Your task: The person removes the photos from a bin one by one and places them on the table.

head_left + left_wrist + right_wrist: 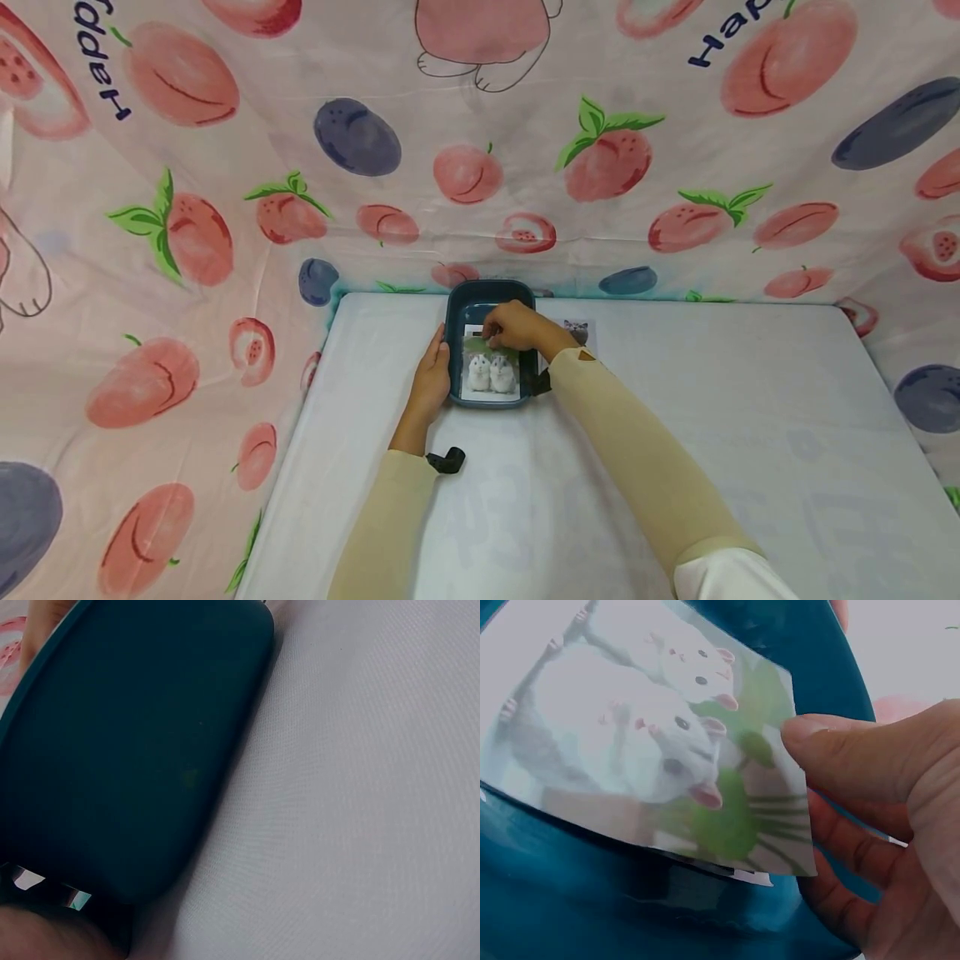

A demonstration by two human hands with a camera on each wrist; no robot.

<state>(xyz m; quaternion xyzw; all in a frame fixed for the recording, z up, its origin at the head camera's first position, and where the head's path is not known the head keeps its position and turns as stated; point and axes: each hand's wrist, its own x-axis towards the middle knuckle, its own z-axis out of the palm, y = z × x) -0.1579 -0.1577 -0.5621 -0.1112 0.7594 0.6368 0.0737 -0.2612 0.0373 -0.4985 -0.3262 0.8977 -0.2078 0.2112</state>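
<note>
R hand (517, 326) pinching hamster pic (491, 375), L hand (432, 373) touching teal tray (491, 292)

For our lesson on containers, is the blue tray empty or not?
Not empty: a card picturing two animals is inside the tray in the head view; the right hand pinches its edge.

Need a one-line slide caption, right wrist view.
Right hand pinches a white-rodent photo card by one edge inside a teal tray.
</note>
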